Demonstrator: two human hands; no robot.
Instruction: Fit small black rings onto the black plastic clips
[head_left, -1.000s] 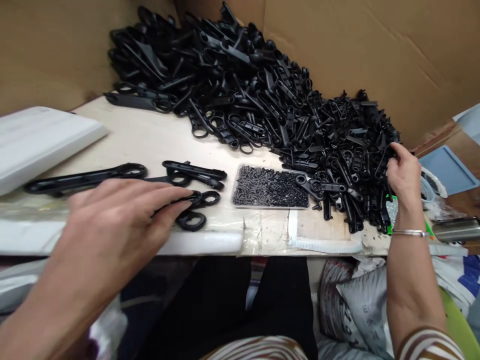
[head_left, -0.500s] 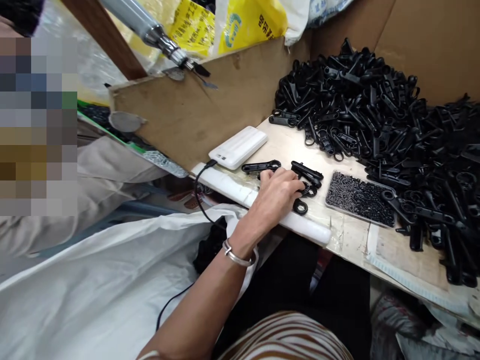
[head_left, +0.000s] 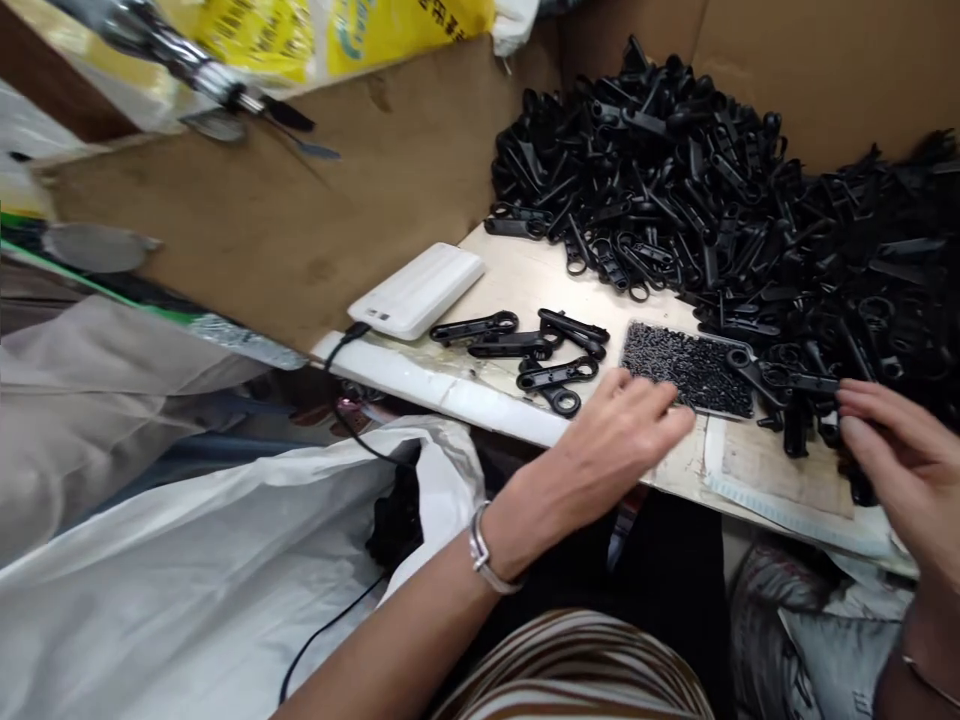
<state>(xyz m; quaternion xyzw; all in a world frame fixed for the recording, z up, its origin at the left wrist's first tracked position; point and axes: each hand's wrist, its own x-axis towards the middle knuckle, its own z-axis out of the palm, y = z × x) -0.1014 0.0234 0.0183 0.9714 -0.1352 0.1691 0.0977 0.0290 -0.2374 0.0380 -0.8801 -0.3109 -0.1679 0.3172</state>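
My left hand (head_left: pixel 611 440) hovers over the table's front edge, just before the tray of small black pieces (head_left: pixel 682 370). Its fingers are bent and closed; whatever they may hold is hidden beneath them. To its left lies a small group of black plastic parts with ringed ends (head_left: pixel 556 374). At the right, my right hand (head_left: pixel 896 460) has thumb and fingertips closed at the end of a black plastic part (head_left: pixel 810 383), which lies among others at the edge of the pile.
A large heap of black plastic parts (head_left: pixel 660 180) fills the back and right of the table. A white power bank (head_left: pixel 420 290) with a cable lies left. An electric screwdriver (head_left: pixel 202 75) hangs upper left. A white sack (head_left: pixel 187 560) stands below the table edge.
My left hand has left the small group of parts and moved right, towards the tray. My right hand has come into view at the right. The view has swung right and slightly down.
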